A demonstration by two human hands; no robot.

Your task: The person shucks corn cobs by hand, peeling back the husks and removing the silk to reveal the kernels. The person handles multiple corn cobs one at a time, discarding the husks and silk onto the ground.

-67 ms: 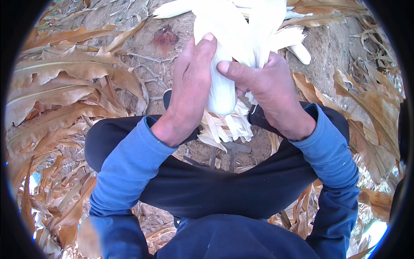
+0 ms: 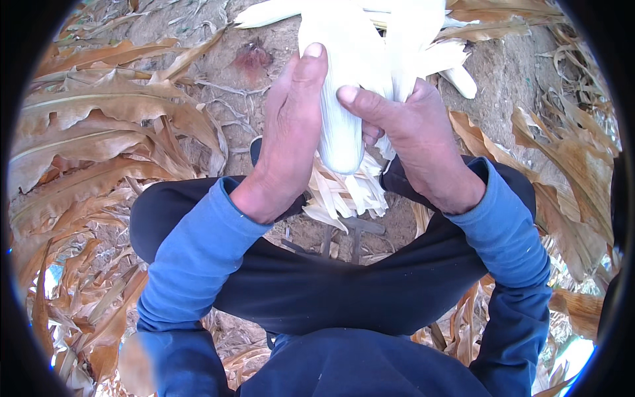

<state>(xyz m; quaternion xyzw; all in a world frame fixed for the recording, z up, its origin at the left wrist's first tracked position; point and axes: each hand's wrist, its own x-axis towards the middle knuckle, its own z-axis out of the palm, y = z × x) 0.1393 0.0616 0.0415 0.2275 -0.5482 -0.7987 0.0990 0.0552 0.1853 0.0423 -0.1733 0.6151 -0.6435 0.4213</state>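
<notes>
Between my hands is an ear of corn in pale husk [image 2: 340, 142], its rounded end toward me and its far part washed out by glare. My left hand [image 2: 288, 135] is closed along its left side, thumb lying on top and the other fingers hidden behind. On the right, my right hand [image 2: 423, 142] is closed on loose husk leaves [image 2: 415, 40], its thumb stretched over toward the ear. Just under the ear's near end, a heap of torn, cream-coloured husks [image 2: 347, 195] lies on the ground between my feet.
Long dry corn leaves [image 2: 99, 106] cover the ground at left, with more brown leaves [image 2: 562, 172] at right. Other pale husked ears [image 2: 460, 81] lie beyond my hands on bare soil [image 2: 245, 99]. My bent legs [image 2: 344, 284] in dark trousers frame the near side.
My left thumb has slid slightly farther up the ear. The right thumb has risen a little, and the husk leaves at right have shifted slightly rightward.
</notes>
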